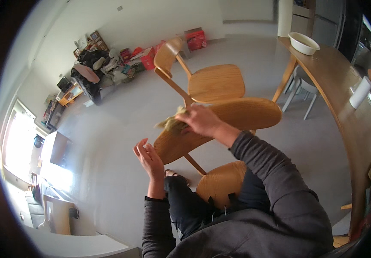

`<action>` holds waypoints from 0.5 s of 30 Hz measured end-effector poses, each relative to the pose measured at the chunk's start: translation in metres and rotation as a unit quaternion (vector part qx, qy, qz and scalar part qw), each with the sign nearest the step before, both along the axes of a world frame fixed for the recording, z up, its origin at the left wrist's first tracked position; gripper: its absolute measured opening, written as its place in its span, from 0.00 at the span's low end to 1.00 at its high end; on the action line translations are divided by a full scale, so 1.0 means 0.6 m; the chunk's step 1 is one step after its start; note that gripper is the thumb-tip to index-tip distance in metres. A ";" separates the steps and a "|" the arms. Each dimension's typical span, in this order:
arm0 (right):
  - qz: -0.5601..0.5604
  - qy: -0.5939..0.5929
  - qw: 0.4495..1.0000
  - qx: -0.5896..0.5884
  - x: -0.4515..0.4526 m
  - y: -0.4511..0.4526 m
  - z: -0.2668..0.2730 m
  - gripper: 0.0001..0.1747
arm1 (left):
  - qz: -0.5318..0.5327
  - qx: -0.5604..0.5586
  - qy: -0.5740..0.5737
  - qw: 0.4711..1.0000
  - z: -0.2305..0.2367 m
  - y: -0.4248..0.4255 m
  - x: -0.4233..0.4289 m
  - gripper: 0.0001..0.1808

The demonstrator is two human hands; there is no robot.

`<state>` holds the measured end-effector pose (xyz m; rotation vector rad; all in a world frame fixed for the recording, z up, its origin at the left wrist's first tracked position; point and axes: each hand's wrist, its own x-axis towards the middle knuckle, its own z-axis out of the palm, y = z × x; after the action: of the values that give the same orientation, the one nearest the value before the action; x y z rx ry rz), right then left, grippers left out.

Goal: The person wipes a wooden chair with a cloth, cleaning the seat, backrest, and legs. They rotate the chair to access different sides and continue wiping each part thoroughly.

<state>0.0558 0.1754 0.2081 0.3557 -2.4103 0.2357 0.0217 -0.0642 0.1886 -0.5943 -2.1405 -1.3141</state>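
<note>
The curved backrest of a wooden chair (246, 114) spans the middle of the view, close in front of me. My right hand (201, 121) grips a crumpled yellowish cloth (174, 122) against the backrest's surface, left of its middle. At the backrest's left end is my left hand (148, 158), its fingers raised and slightly curled, with nothing seen in them; whether it touches the edge I cannot tell. Below the backrest shows the chair's wooden seat (222, 183), between my legs.
A second wooden chair (217, 82) stands just beyond. Along the right runs a long wooden table (343, 106) bearing a white basin (304, 45) and a white paper roll (361, 92). A grey chair (301, 84) is by it. Bags and red boxes (148, 58) line the far wall.
</note>
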 end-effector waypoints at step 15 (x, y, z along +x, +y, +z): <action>-0.408 0.062 0.905 -0.106 0.258 0.208 -0.025 0.32 | -0.004 -0.042 -0.031 0.999 -0.013 0.026 0.002 0.17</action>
<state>0.2105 0.2999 0.1931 -0.7147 -2.1659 0.0826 0.0226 -0.0485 0.1810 -0.6040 -2.2554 -1.2684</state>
